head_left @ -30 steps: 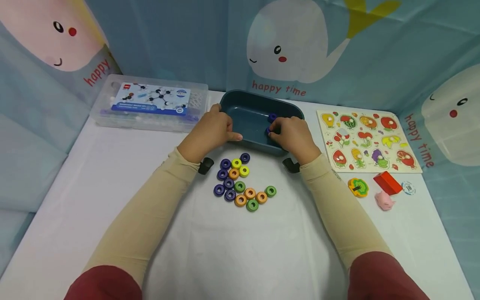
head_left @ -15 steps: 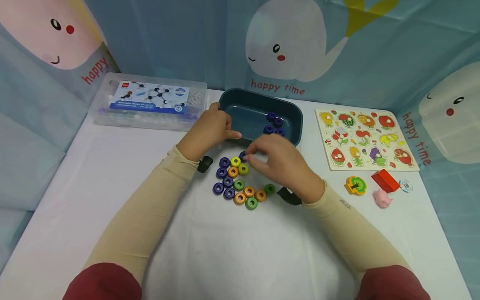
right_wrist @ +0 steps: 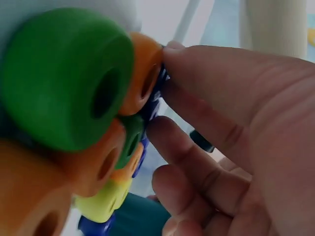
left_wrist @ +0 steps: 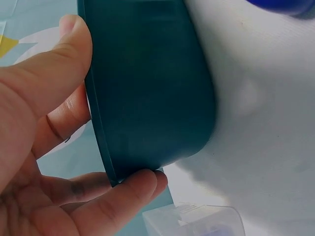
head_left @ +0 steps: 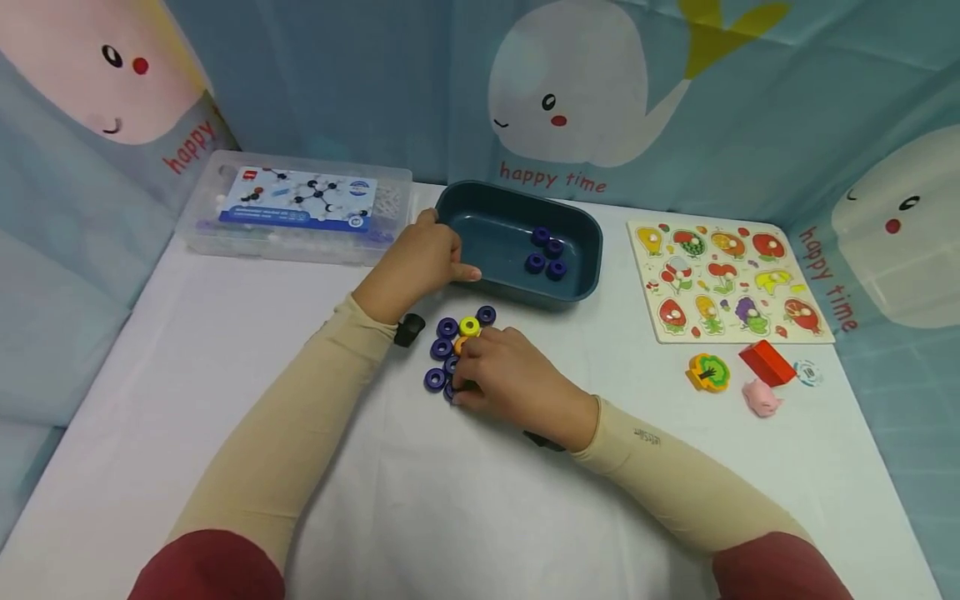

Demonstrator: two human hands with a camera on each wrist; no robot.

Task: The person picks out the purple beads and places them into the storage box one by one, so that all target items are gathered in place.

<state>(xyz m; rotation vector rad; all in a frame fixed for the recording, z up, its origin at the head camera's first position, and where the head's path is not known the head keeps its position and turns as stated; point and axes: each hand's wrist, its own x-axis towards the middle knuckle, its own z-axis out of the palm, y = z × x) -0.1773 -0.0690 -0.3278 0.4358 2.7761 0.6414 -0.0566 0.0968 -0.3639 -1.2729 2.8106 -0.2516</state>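
My left hand (head_left: 420,260) grips the left end of a dark teal plastic bin (head_left: 517,291), thumb at its near rim and fingers at the far corner. Several purple ring beads (head_left: 535,263) lie inside, toward the right. In front of the bin, my right hand (head_left: 517,385) reaches over a cluster of beads and pinches a purple bead (head_left: 448,392) between thumb and fingertips. Other purple beads (head_left: 435,380) and a yellow bead (head_left: 468,326) show beside it. In the right wrist view, a green bead (right_wrist: 54,78) and an orange bead (right_wrist: 143,73) stand close to the fingers.
A clear plastic case (head_left: 292,250) with a molecule-picture label stands left of the bin. To the right lie a fruit puzzle board (head_left: 690,308), a tree block (head_left: 708,372), a red block (head_left: 767,363), a pink pig (head_left: 762,398) and a round white token (head_left: 808,372).
My right hand has left the bin, where it let go of a purple bead, and moved toward me and left to the bead cluster. My left hand stays on the bin.
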